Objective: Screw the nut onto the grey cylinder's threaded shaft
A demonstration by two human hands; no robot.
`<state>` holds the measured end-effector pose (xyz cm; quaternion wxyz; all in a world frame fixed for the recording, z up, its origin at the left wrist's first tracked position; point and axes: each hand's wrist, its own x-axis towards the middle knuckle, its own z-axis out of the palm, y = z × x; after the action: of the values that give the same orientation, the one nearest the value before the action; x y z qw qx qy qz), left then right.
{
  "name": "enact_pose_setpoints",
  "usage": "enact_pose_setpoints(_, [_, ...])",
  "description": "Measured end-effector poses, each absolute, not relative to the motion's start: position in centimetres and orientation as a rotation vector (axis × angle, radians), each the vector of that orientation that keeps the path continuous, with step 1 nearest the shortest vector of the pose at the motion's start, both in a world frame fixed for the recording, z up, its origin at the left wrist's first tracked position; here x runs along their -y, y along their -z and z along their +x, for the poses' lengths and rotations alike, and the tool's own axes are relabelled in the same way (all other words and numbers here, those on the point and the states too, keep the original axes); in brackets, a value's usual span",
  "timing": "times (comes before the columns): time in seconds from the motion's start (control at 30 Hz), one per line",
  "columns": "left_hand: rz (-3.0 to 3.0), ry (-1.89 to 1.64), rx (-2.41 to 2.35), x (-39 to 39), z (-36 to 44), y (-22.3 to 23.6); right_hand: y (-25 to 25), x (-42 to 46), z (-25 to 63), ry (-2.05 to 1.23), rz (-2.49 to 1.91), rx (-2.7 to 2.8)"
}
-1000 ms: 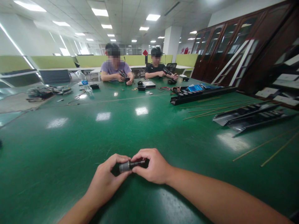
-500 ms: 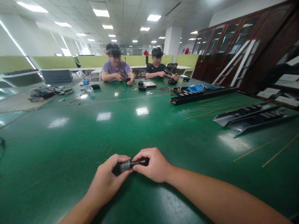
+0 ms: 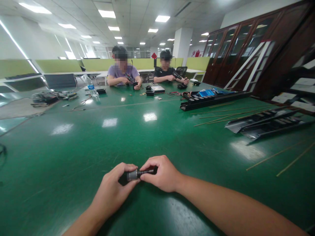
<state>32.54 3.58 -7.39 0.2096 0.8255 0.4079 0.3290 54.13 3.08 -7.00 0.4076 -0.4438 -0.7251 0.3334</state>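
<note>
Left of the fingers, the table's far-left edge runs off toward a grey floor, and a heap of tangled cables and electronics point(image 3: 51, 97) sits on the green work table point(image 3: 61, 157) well beyond the fingertips. A plastic water bottle point(image 3: 90, 88) stands farther right of that heap. Across the table, straight ahead of the fingers, a co-worker in a lilac T-shirt point(image 3: 122, 72) and a co-worker in a black shirt point(image 3: 165, 72) each hold a dark object in both hands at the far edge.

Nearer, the person's left hand point(image 3: 114, 183) curls around the silver end of a small metal cylinder point(image 3: 132, 175), its fingers closed on it. The right hand point(image 3: 161, 174) clamps the dark, narrower shaft from the other side, and the two hands nearly meet around the part, which is held just above the table. Wide open green surface surrounds both hands.

Far right of the fingers lie a long black metal channel point(image 3: 214, 100), black sheet-metal pieces point(image 3: 265, 124) and thin wooden rods point(image 3: 274, 155), with glass-fronted wooden cabinets point(image 3: 246, 55) beyond the table edge.
</note>
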Motion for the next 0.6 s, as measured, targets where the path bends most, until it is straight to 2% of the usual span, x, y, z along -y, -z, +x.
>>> enact_pose_setpoints(0.6, [2.298,-0.913,-1.129,-3.52,32.45,7.23,7.08,-3.05,54.15,-0.930,-1.164,1.787])
